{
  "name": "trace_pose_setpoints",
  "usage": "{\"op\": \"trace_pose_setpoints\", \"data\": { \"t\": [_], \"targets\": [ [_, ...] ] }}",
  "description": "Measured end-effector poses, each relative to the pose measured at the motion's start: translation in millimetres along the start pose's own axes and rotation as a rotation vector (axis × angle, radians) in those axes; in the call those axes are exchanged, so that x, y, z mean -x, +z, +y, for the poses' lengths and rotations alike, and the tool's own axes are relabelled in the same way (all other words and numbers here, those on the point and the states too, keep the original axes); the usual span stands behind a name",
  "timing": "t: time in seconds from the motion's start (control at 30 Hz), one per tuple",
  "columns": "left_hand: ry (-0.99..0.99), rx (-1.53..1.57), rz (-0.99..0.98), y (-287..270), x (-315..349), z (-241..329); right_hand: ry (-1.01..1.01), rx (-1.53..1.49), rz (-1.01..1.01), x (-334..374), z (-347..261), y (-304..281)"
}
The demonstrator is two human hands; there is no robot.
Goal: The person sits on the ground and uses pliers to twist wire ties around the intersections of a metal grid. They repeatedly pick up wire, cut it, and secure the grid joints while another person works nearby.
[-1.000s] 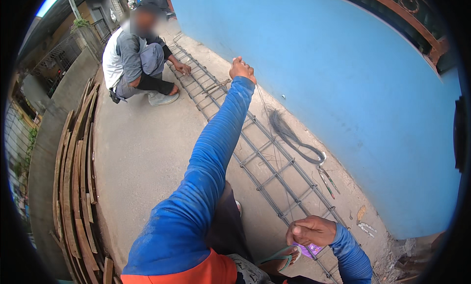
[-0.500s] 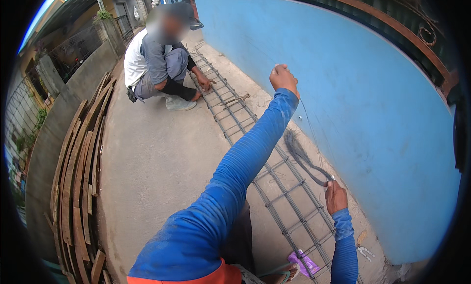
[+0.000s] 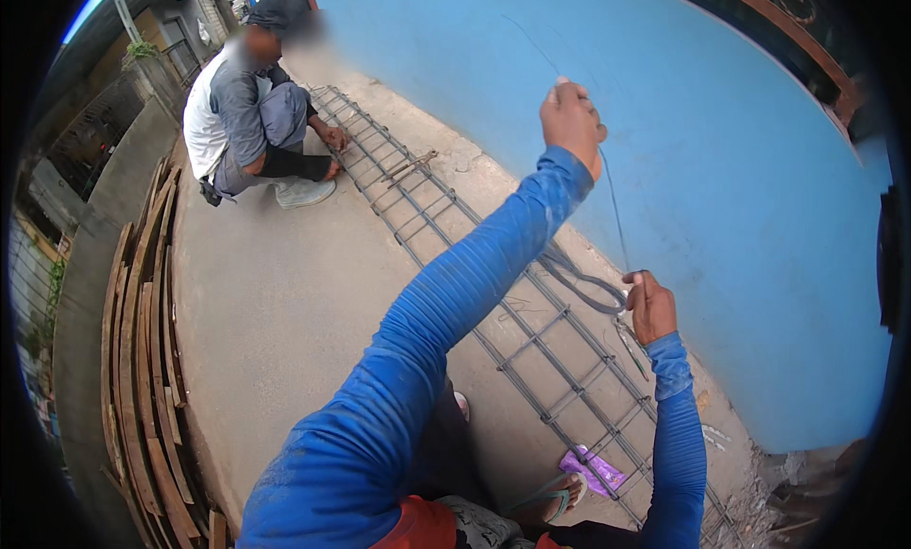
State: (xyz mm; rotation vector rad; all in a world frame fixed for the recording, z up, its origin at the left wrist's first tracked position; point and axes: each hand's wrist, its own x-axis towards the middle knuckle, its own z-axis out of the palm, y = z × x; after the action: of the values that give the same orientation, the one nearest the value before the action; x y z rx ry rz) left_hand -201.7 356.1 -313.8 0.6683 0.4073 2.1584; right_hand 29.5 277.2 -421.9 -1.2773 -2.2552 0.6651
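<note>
Raised in front of the blue wall, my left hand (image 3: 573,122) is closed on a thin wire strand (image 3: 616,207). One end sticks up past its fingers, and the strand runs down to my right hand (image 3: 651,308). That hand is closed on a looped bundle of dark tie wire (image 3: 602,305). A slim metal tool (image 3: 627,340) hangs just below it; its kind and how it is held are hard to make out. Beneath both arms lies a long rebar cage (image 3: 500,365) of bars and crossties, slanting along the foot of the wall.
A person (image 3: 242,117) squats at the cage's far end, hands on the bars. A stick-like piece (image 3: 410,167) lies across the cage. Long timber planks (image 3: 142,359) are stacked at left. A purple wrapper (image 3: 596,470) lies beside my foot. The blue wall (image 3: 750,226) bounds the right side.
My left hand has risen a little, and a strand now stretches visibly between both hands. My right hand has moved up with the wire bundle. The view has shifted, moving the squatting person leftward.
</note>
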Motion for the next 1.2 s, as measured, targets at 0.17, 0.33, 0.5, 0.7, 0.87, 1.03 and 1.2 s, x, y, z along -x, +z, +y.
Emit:
{"op": "trace_pose_setpoints", "data": {
  "t": [0.17, 0.33, 0.5, 0.7, 0.87, 1.03, 1.2],
  "targets": [
    [-0.179, -0.188, 0.154, -20.3, 20.5, -8.1, -0.230, -1.662, -0.043, 26.4, -9.0, -43.4],
    [-0.475, -0.187, -0.089, 12.1, 94.0, -48.1, -0.179, -0.989, 0.918, -51.8, -6.5, -66.8],
    [-0.156, -0.276, -0.331, -3.8, 77.8, -44.0, -0.028, -0.223, -0.145, 24.6, -22.4, -3.2],
    [-0.502, -0.221, -0.201, -24.1, 112.6, -69.2, -0.086, -1.583, 0.416, 15.1, 2.3, -14.0],
    [0.120, -0.856, -0.588, -42.8, 140.2, -81.7, -0.137, -0.617, 0.588, 2.6, 22.5, 21.8],
    [0.002, -0.722, -0.858, -59.4, 147.0, -79.3, -0.176, -0.650, 0.176, 23.5, 40.2, 14.0],
    [-0.507, -0.605, -0.879, -67.8, 155.3, -81.3, 0.089, -1.369, -0.118, 27.0, 53.1, 4.1]
  ]
}}
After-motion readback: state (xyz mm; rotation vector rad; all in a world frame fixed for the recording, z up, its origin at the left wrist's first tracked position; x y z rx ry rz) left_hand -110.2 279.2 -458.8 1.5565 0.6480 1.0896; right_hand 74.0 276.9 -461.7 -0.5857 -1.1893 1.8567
